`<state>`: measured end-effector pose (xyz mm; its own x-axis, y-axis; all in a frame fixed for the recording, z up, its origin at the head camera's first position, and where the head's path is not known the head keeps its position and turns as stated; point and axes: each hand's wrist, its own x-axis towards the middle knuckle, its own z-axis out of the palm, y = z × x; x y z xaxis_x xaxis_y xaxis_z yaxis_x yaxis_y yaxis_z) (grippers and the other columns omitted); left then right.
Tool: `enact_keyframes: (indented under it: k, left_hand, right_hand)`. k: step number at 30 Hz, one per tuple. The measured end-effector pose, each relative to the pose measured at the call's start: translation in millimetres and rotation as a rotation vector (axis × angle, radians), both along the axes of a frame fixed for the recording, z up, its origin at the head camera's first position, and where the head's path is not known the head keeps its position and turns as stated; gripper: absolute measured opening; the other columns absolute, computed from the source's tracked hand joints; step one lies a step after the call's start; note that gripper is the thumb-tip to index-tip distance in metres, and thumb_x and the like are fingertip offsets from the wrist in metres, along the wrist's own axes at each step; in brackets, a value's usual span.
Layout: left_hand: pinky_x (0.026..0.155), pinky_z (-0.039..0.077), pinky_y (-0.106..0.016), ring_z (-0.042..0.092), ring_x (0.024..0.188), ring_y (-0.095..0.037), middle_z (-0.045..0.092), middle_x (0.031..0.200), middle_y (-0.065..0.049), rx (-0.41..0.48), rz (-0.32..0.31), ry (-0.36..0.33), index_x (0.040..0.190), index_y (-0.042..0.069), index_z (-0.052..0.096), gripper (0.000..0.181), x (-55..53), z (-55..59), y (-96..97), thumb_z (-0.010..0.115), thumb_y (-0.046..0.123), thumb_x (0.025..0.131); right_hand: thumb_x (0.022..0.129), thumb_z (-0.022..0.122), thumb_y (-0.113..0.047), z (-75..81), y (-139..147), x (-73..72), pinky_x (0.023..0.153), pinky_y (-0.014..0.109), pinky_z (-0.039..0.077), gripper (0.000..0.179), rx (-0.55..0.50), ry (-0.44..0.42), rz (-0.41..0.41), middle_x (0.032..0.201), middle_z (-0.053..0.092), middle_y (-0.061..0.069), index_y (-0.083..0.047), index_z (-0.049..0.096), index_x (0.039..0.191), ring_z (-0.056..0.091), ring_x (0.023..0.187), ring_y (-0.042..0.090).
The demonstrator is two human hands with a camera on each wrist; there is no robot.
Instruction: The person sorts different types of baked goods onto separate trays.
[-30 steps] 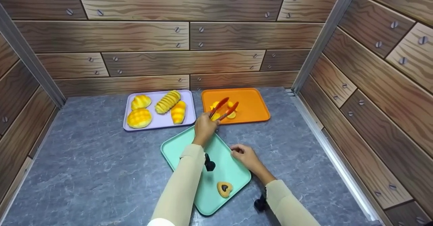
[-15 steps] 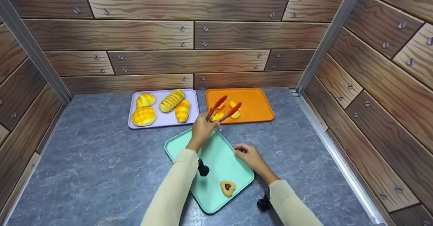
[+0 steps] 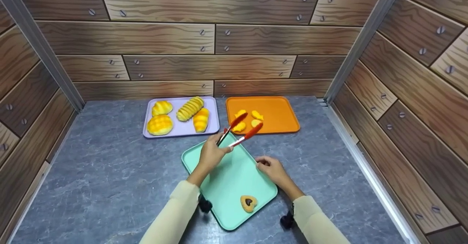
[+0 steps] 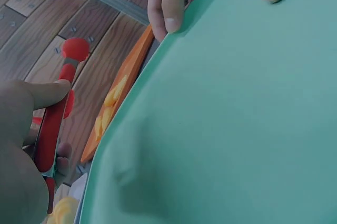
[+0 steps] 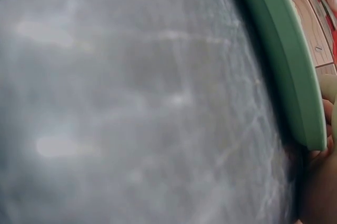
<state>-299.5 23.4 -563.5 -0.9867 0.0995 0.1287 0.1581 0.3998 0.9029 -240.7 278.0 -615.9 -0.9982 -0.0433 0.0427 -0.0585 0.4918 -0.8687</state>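
Observation:
My left hand [image 3: 212, 153] grips red-tipped tongs [image 3: 253, 131] above the far corner of the mint-green tray [image 3: 234, 180]. The tongs' arms are spread, with nothing visible between the tips, which point toward the orange tray [image 3: 280, 114]. Several small yellow pieces [image 3: 239, 127] lie on that tray's left half. My right hand [image 3: 272, 170] holds the green tray's right edge; fingers [image 4: 172, 8] lie over the rim in the left wrist view and others curl beneath it in the right wrist view. A heart-shaped cookie [image 3: 248, 203] with a dark centre rests near the tray's close end.
A lilac tray [image 3: 175, 130] with several bread rolls stands back left, beside the orange one. Plank-patterned walls [image 3: 175, 39] enclose the grey marbled tabletop [image 3: 109, 163] at the back and sides. A metal strip [image 3: 369, 178] runs along the right edge.
My left hand has drawn the tongs back from the orange tray, toward me and slightly left. The right hand keeps its place on the green tray's edge. The view has shifted slightly.

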Motion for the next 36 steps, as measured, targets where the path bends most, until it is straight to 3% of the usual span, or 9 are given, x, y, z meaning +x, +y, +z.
enact_keyframes:
  k: [6, 16, 23, 30, 36]
  left_hand:
    - [0.107, 0.045, -0.047, 0.056, 0.128, -0.028, 0.06, 0.139, -0.009, 0.02, -0.031, -0.006, 0.14, 0.011, 0.06, 0.066, 28.8, 1.9, -16.3, 0.085, 0.024, 0.08]
    - [0.103, 0.047, -0.047, 0.057, 0.124, -0.024, 0.061, 0.134, -0.006, 0.028, -0.109, -0.016, 0.141, 0.01, 0.058, 0.067, 67.9, 3.3, -34.0, 0.084, 0.027, 0.082]
    - [0.104, 0.046, -0.047, 0.058, 0.125, -0.026, 0.063, 0.132, -0.007, -0.001, -0.156, 0.006, 0.138, 0.01, 0.061, 0.065, 94.4, 0.5, -44.1, 0.085, 0.027, 0.08]
    - [0.104, 0.046, -0.047, 0.057, 0.126, -0.026, 0.063, 0.132, -0.006, 0.01, -0.192, -0.038, 0.137, 0.01, 0.061, 0.066, 118.3, -7.7, -58.1, 0.086, 0.027, 0.079]
    - [0.103, 0.047, -0.047, 0.057, 0.126, -0.027, 0.061, 0.134, -0.007, 0.003, -0.226, -0.09, 0.138, 0.009, 0.06, 0.069, 136.7, -12.2, -69.8, 0.087, 0.029, 0.078]
  right_hand:
    - [0.096, 0.067, -0.017, 0.0, -1, -0.5, 0.079, 0.032, 0.049, 0.021, 0.009, -0.011, -0.013, 0.101, 0.07, 0.005, -0.011, 0.074, 0.114, 0.059, 0.087, 0.016]
    - [0.096, 0.068, -0.017, -0.7, -3, -1.3, 0.081, 0.03, 0.049, 0.018, 0.007, 0.003, 0.004, 0.103, 0.071, 0.005, -0.011, 0.075, 0.112, 0.061, 0.09, 0.015]
    - [0.094, 0.068, -0.014, -1.6, -1, -3.0, 0.065, 0.025, 0.041, 0.009, -0.012, -0.007, -0.038, 0.078, 0.06, 0.001, -0.009, 0.073, 0.099, 0.049, 0.069, 0.012]
    - [0.094, 0.069, -0.016, -1.5, -1, -2.2, 0.079, 0.027, 0.049, 0.021, -0.018, -0.019, -0.019, 0.102, 0.071, 0.006, -0.008, 0.074, 0.113, 0.061, 0.087, 0.013]
    - [0.096, 0.068, -0.018, 0.8, 0, -0.8, 0.08, 0.03, 0.049, 0.019, -0.005, -0.022, -0.013, 0.099, 0.07, 0.004, -0.012, 0.074, 0.113, 0.06, 0.087, 0.015]
